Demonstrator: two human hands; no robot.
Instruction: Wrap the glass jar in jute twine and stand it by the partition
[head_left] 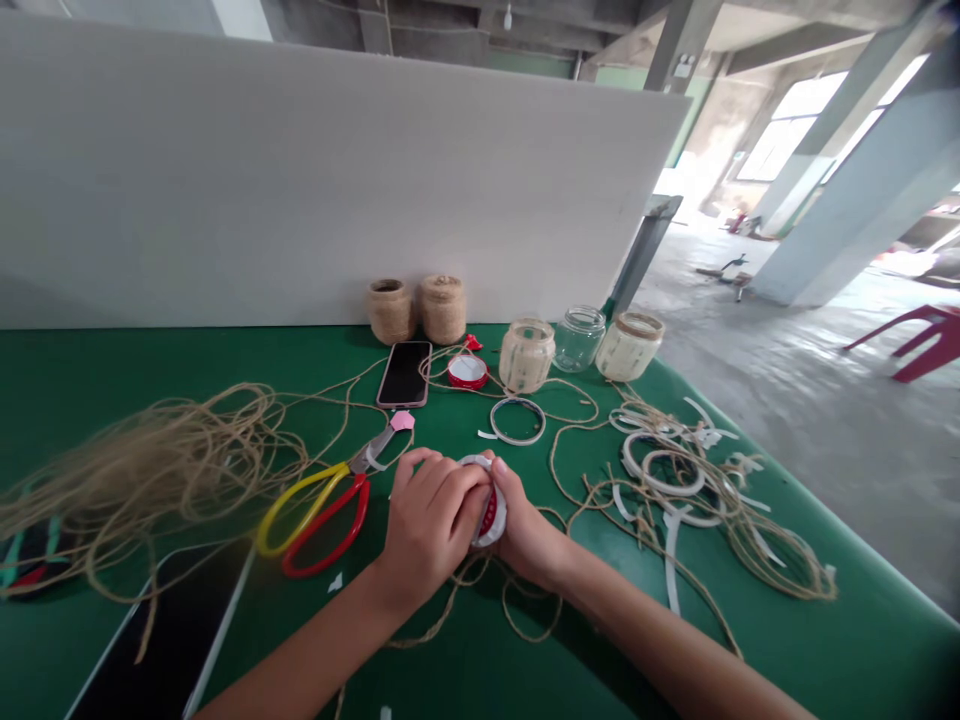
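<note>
Near the middle of the green table, my left hand (435, 515) and my right hand (525, 525) meet around a small round red lid (490, 512) with a white rim. The left fingers curl over its face, and the right thumb presses on its upper edge. Tan twine (442, 615) trails on the table under my hands. Left of them lie scissors (322, 515) with one yellow and one red handle. Beyond my hands are a flat ring of white tape (517, 421) and another red lid (467, 372), its white inside facing up.
A heap of twine (180, 460) spreads at the left, above a dark tablet (165, 640). A phone (405, 375), two twine-wrapped jars (416, 310) and several glass jars (580, 338) stand or lie behind. Twine and tape rings (675, 470) tangle at the right. A white board (322, 180) rises behind.
</note>
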